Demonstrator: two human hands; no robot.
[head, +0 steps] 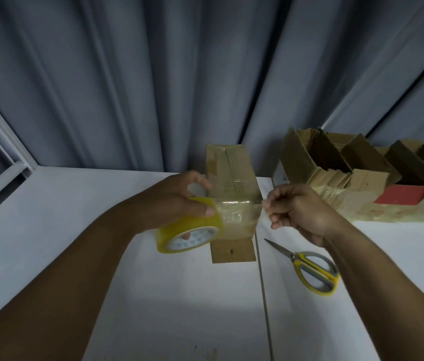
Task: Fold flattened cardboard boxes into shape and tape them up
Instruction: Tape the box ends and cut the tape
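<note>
Cardboard box [231, 173] stands folded into shape on the white counter [75, 204], its long top seam already shut under clear tape, with a cross strip near the middle. One brown flap [233, 251] at the box's near foot lies flat on the counter, so this end looks unfinished.

Across the near end of the box runs a stretch of clear tape [237, 214], pulled taut between the two hands; whether it is stuck down yet cannot be told. At the box's left corner the left grip [179, 196] is curled round the yellow-tinted tape roll [190, 230], thumb on its rim. At the box's right corner the right grip [297, 209] pinches the free end of the tape.

Left to do, by my reading: press the strip on, cut it, deal with the loose flap. Scissors [310, 267] with yellow handles lie on the counter right of the box and nearer the person, within reach.

Farther right of the box sits a heap of other cardboard boxes [362, 178], several open-topped with flaps up, so more taping seems to remain. Behind the box hangs a grey curtain [153, 74].
</note>
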